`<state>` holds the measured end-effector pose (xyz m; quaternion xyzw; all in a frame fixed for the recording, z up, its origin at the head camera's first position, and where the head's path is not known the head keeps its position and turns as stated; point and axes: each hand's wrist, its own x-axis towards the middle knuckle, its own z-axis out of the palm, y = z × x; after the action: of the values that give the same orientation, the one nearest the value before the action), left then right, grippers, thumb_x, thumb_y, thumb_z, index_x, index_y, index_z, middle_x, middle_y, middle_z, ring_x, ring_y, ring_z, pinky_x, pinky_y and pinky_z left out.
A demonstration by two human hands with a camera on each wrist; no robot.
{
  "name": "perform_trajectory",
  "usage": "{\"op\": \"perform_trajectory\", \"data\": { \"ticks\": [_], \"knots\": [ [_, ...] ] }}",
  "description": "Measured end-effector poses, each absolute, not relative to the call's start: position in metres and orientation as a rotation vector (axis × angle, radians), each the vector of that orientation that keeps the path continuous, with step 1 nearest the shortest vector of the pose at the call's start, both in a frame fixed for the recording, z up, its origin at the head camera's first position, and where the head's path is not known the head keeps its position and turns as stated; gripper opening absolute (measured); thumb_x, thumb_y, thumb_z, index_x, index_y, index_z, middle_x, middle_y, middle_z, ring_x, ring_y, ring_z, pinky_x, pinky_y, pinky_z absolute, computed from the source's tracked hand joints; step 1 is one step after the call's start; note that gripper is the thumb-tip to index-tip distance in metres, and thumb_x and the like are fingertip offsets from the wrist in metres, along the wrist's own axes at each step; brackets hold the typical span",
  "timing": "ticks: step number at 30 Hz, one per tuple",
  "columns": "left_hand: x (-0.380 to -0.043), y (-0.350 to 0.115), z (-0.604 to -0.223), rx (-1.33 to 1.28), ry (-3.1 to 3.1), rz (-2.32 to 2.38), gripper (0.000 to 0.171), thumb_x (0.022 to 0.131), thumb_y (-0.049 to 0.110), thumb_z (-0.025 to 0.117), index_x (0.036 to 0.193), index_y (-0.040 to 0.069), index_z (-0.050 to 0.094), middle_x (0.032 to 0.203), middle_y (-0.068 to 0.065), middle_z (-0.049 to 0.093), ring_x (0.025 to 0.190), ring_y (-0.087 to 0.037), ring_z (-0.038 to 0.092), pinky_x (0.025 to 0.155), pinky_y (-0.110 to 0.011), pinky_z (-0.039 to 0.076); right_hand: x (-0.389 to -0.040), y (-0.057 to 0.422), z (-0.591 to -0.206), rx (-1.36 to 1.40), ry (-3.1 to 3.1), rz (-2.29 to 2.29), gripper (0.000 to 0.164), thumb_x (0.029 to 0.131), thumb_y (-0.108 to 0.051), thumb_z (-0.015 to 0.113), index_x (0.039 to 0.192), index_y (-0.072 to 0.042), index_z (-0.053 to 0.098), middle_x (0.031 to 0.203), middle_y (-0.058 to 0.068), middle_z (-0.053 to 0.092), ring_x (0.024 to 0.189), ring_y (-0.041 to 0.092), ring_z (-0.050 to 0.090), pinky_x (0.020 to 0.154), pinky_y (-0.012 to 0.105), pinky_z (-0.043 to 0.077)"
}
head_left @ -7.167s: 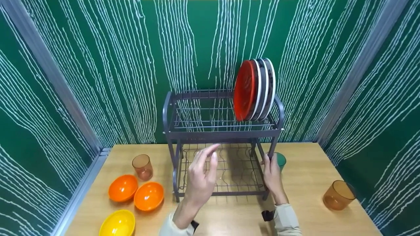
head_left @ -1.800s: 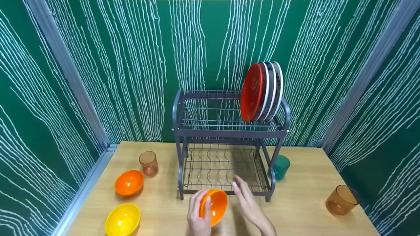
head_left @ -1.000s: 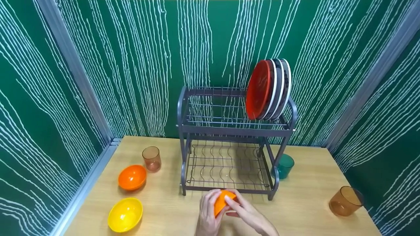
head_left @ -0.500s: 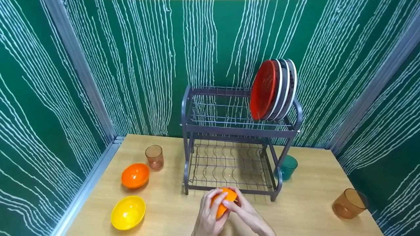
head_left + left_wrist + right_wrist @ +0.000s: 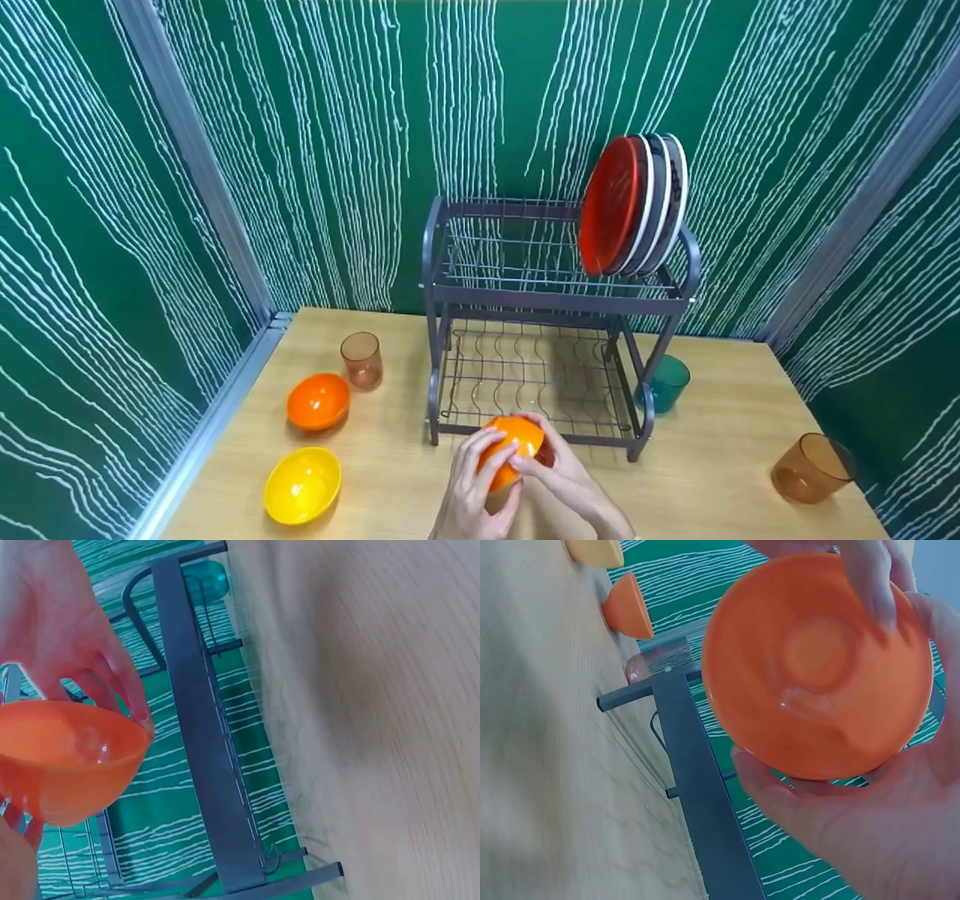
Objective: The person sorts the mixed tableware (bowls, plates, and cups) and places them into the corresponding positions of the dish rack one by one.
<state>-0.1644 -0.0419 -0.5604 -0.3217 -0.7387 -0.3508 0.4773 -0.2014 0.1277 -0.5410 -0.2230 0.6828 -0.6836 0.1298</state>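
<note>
Both hands hold an orange bowl (image 5: 523,435) just in front of the dish rack (image 5: 562,300). The left hand (image 5: 471,486) grips its left side, fingers spread over the outer wall. On the right, the right hand (image 5: 564,474) clasps the rim area, with its thumb toward the front. The right wrist view shows the round orange bowl (image 5: 810,701) between both hands, above the tabletop. In the left wrist view the orange bowl (image 5: 67,784) appears side-on, with fingers at opposite sides. The rack's lower wire shelf (image 5: 517,367) lies just beyond the hands.
Several plates, a red plate (image 5: 609,206) foremost, stand upright at the rack's upper right. On the left are another orange bowl (image 5: 319,401), a yellow bowl (image 5: 302,486) and a pinkish cup (image 5: 362,361). A green cup (image 5: 667,384) and an amber cup (image 5: 812,469) stand right.
The left hand has brought an orange bowl from the left of the table to the rack's front. The right hand left the rack's side and took hold too. The bowl has been turned between them.
</note>
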Motion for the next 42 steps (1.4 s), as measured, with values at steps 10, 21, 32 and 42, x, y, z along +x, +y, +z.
{"op": "perform_trajectory", "data": {
  "ticks": [10, 21, 32, 42],
  "knots": [
    [-0.162, -0.065, -0.559, -0.737, -1.746, -0.839, 0.048, 0.071, 0.011, 0.072, 0.116, -0.004, 0.061, 0.116, -0.021, 0.058, 0.106, -0.037, 0.053, 0.100, -0.039, 0.037, -0.224, 0.123, -0.537, -0.718, 2.055, -2.067, 0.064, 0.085, -0.006, 0.068, 0.140, -0.007, 0.035, 0.136, 0.017, 0.043, 0.114, 0.032, 0.052, 0.095, 0.037, 0.047],
    [-0.157, -0.091, -0.576, -0.570, -1.744, -0.867, 0.035, 0.083, 0.014, 0.067, 0.113, -0.003, 0.064, 0.111, -0.019, 0.061, 0.101, -0.030, 0.055, 0.097, -0.029, 0.039, -0.252, 0.119, -0.536, -0.714, 2.165, -2.044, 0.071, 0.081, -0.014, 0.075, 0.140, -0.013, 0.035, 0.135, 0.011, 0.044, 0.115, 0.029, 0.053, 0.095, 0.040, 0.046],
    [-0.132, -0.114, -0.551, -0.303, -1.676, -0.885, 0.023, 0.085, 0.009, 0.064, 0.097, -0.010, 0.066, 0.094, -0.021, 0.063, 0.085, -0.031, 0.057, 0.090, -0.021, 0.044, -0.284, 0.117, -0.535, -0.703, 2.249, -2.050, 0.075, 0.077, -0.018, 0.079, 0.139, -0.021, 0.036, 0.136, 0.001, 0.044, 0.116, 0.022, 0.050, 0.099, 0.040, 0.042],
    [-0.133, -0.151, -0.587, 0.147, -1.591, -0.884, 0.036, 0.061, -0.015, 0.070, 0.097, -0.007, 0.067, 0.094, -0.022, 0.063, 0.090, -0.030, 0.055, 0.093, -0.016, 0.040, -0.298, 0.112, -0.520, -0.766, 2.199, -2.081, 0.081, 0.075, -0.009, 0.080, 0.140, -0.011, 0.032, 0.135, 0.008, 0.043, 0.115, 0.028, 0.052, 0.096, 0.043, 0.045]
  ]
}}
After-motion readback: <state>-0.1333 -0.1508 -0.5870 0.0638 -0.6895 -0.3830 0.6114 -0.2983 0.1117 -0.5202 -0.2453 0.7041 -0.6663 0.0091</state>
